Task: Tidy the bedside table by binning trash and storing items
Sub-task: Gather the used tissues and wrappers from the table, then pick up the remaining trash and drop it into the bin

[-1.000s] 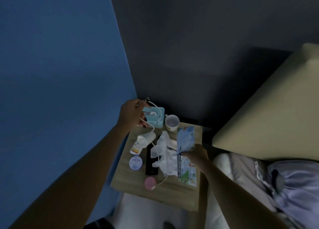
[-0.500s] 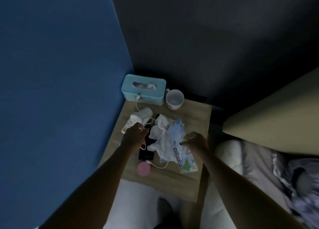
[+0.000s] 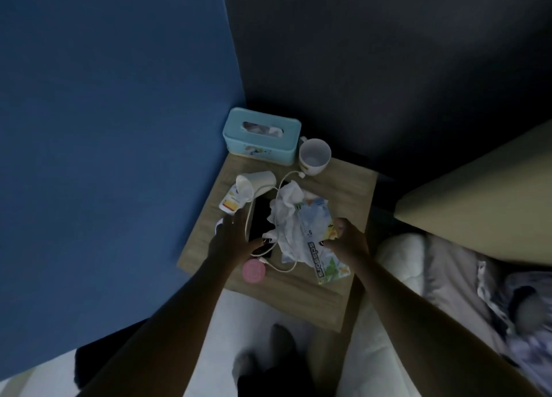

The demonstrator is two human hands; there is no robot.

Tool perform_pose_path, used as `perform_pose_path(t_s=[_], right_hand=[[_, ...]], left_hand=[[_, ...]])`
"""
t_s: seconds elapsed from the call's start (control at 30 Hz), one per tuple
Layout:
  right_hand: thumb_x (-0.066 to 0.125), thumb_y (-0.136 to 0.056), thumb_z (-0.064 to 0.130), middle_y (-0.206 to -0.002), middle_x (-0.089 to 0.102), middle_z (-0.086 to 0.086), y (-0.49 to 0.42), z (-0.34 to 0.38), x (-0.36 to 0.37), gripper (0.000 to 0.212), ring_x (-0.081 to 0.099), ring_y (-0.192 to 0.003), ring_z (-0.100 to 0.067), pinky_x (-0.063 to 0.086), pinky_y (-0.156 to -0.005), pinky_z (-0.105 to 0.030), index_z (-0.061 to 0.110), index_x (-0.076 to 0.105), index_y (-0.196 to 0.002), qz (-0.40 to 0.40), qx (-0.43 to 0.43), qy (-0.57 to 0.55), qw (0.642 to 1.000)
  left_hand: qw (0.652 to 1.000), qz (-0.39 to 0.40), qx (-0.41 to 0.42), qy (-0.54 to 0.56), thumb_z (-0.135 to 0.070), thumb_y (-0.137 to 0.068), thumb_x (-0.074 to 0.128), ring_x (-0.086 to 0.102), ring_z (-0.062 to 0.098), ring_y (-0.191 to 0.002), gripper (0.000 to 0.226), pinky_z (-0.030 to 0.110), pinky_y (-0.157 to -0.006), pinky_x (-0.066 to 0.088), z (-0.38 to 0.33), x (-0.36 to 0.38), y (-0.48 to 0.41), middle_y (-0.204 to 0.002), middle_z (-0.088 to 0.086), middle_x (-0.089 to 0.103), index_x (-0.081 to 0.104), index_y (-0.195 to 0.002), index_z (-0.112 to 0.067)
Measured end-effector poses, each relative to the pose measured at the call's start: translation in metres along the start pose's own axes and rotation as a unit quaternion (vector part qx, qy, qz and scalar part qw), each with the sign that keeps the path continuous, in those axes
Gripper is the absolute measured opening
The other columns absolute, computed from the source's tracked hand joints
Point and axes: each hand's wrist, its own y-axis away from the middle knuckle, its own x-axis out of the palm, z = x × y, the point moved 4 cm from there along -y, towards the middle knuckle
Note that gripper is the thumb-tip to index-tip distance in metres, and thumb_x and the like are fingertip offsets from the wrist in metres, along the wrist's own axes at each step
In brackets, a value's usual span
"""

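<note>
The wooden bedside table [image 3: 343, 193] holds clutter. A crumpled white tissue [image 3: 286, 214] lies in the middle, partly over a scissors package [image 3: 321, 247]. My right hand [image 3: 348, 241] pinches the right edge of that package. My left hand [image 3: 233, 241] lies flat with fingers apart at the table's left, its thumb touching a black phone [image 3: 261, 220]. A white charging cable [image 3: 280, 187] loops past the phone. A tipped paper cup [image 3: 257, 183] rests on a small white and orange tube [image 3: 230, 204]. A pink round lid [image 3: 254, 271] sits near the front edge.
A teal tissue box [image 3: 261, 138] stands at the back left corner with a white mug [image 3: 315, 156] beside it. A blue wall is on the left, a dark wall behind. A bed with pillows [image 3: 418, 265] and a beige headboard [image 3: 484, 193] is to the right.
My left hand came back from the tissue box to the phone and let go of the cable, whose plug now lies near the mug. My right hand stays on the scissors package.
</note>
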Motion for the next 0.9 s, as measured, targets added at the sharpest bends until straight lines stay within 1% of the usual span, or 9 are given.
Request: perform_pose_path(t_s=[0.13, 0.2, 0.27, 0.37, 0.43, 0.53, 0.63, 0.73, 0.9], right_hand=[[0.077, -0.076, 0.024, -0.121, 0.064, -0.006, 0.012, 0.015, -0.006, 0.062, 0.064, -0.107, -0.024, 0.057, -0.083, -0.037, 0.018, 0.049, -0.13, -0.009, -0.014, 0.019, 1.0], [0.075, -0.078, 0.026, -0.114, 0.066, -0.003, 0.022, 0.022, -0.007, 0.049, 0.066, -0.099, -0.019, 0.058, -0.08, -0.035, 0.019, 0.055, -0.122, -0.008, -0.018, 0.034, 0.999], [0.071, -0.082, 0.029, -0.107, 0.067, -0.001, 0.036, 0.028, -0.005, 0.036, 0.066, -0.091, -0.014, 0.058, -0.077, -0.031, 0.018, 0.058, -0.115, 0.006, -0.023, 0.059, 0.998], [0.068, -0.085, 0.033, -0.104, 0.068, -0.001, 0.063, 0.035, -0.003, 0.031, 0.067, -0.091, -0.013, 0.057, -0.08, -0.029, 0.017, 0.06, -0.11, 0.017, -0.02, 0.079, 0.997], [0.067, -0.086, 0.032, -0.101, 0.067, 0.0, 0.079, 0.038, -0.001, 0.028, 0.065, -0.088, -0.01, 0.055, -0.075, -0.023, 0.016, 0.06, -0.108, 0.019, -0.015, 0.086, 0.996], [0.067, -0.086, 0.031, -0.094, 0.063, 0.005, 0.095, 0.043, 0.004, 0.027, 0.062, -0.082, -0.007, 0.049, -0.065, -0.016, 0.017, 0.06, -0.107, 0.004, -0.031, 0.077, 0.997], [0.069, -0.082, 0.028, -0.095, 0.067, 0.004, 0.1, 0.055, 0.01, 0.02, 0.064, -0.085, -0.008, 0.054, -0.072, -0.022, 0.019, 0.064, -0.099, 0.014, -0.043, 0.055, 0.997], [0.066, -0.081, 0.025, -0.087, 0.07, 0.005, 0.099, 0.067, 0.012, 0.005, 0.066, -0.083, -0.011, 0.055, -0.081, -0.03, 0.027, 0.064, -0.078, 0.041, -0.04, 0.043, 0.997], [0.064, -0.082, 0.029, -0.08, 0.07, 0.007, 0.087, 0.077, 0.016, 0.006, 0.067, -0.078, -0.009, 0.055, -0.08, -0.029, 0.024, 0.064, -0.078, 0.094, -0.076, 0.046, 0.992]], left_hand=[[0.999, -0.032, 0.013, 0.031, -0.031, -0.085, 0.069, 0.057, 0.03, -0.116, 0.057, 0.032, -0.09, 0.049, 0.008, -0.014, 0.018, -0.125, 0.015, 0.057, 0.047, -0.131, -0.006], [0.996, -0.063, 0.045, 0.044, -0.025, -0.089, 0.063, 0.065, 0.023, -0.103, 0.032, 0.023, -0.08, 0.047, 0.013, -0.023, 0.028, -0.113, 0.009, 0.067, 0.062, -0.116, -0.008], [0.994, -0.077, 0.051, 0.054, -0.026, -0.094, 0.055, 0.068, 0.019, -0.097, 0.025, 0.023, -0.081, 0.051, 0.02, -0.028, 0.039, -0.108, 0.006, 0.072, 0.068, -0.11, -0.012], [0.994, -0.084, 0.033, 0.069, -0.033, -0.097, 0.05, 0.069, 0.018, -0.094, 0.031, 0.028, -0.082, 0.054, 0.031, -0.036, 0.058, -0.105, 0.007, 0.074, 0.069, -0.106, -0.011], [0.995, -0.085, 0.02, 0.055, -0.034, -0.097, 0.048, 0.068, 0.02, -0.087, 0.029, 0.025, -0.072, 0.049, 0.036, -0.039, 0.07, -0.097, 0.007, 0.073, 0.067, -0.099, -0.012], [0.992, -0.102, 0.018, 0.065, -0.031, -0.097, 0.047, 0.067, 0.019, -0.087, 0.023, 0.025, -0.07, 0.047, 0.045, -0.046, 0.087, -0.095, 0.006, 0.072, 0.064, -0.099, -0.015], [0.989, -0.121, 0.007, 0.083, -0.03, -0.096, 0.048, 0.067, 0.019, -0.089, 0.019, 0.028, -0.074, 0.048, 0.057, -0.048, 0.101, -0.095, 0.005, 0.072, 0.063, -0.097, -0.018], [0.987, -0.125, -0.001, 0.097, -0.036, -0.095, 0.047, 0.067, 0.017, -0.091, 0.015, 0.03, -0.077, 0.049, 0.066, -0.04, 0.111, -0.091, 0.003, 0.071, 0.056, -0.087, -0.027], [0.982, -0.142, -0.004, 0.124, -0.033, -0.094, 0.048, 0.066, 0.014, -0.092, 0.011, 0.028, -0.078, 0.048, 0.066, -0.034, 0.112, -0.089, 0.0, 0.07, 0.052, -0.085, -0.031]])
